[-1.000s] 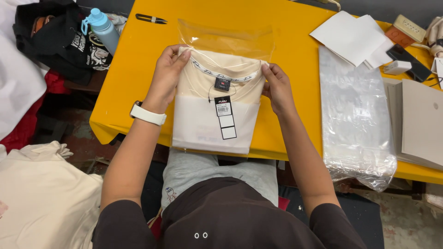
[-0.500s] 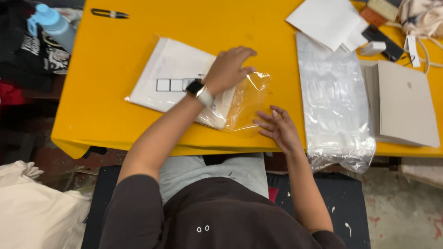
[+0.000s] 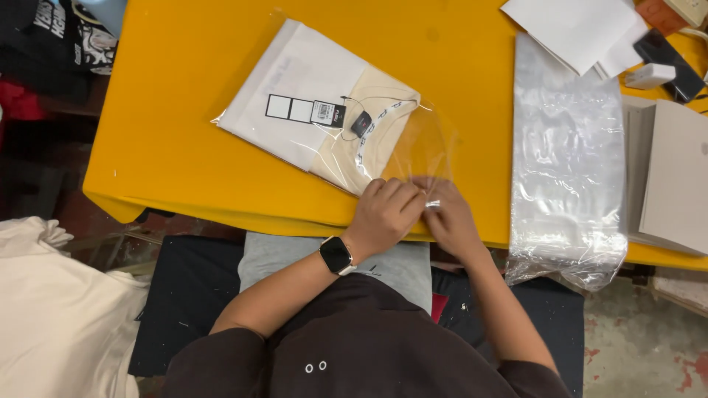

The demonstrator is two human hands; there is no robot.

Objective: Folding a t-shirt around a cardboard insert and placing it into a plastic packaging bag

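A folded white and cream shirt [image 3: 317, 110] with a hang tag lies inside a clear plastic bag [image 3: 413, 144] on the yellow table [image 3: 184, 177], turned diagonally. Both hands meet at the bag's open end near the table's front edge. My left hand [image 3: 383, 214], with a watch on its wrist, pinches the bag's flap. My right hand [image 3: 450, 217] touches the same flap from the right, fingers closed on the plastic.
A stack of clear plastic bags [image 3: 568, 162] hangs over the table's front edge at the right. Grey boards [image 3: 675, 173] lie further right, white papers [image 3: 575, 29] and a phone [image 3: 667, 55] at the back. Pale cloth [image 3: 51, 317] lies on the floor at left.
The bagged shirt was held square in front of me, then laid down to the left and turned diagonally. Both hands have come together at the bag's open flap.
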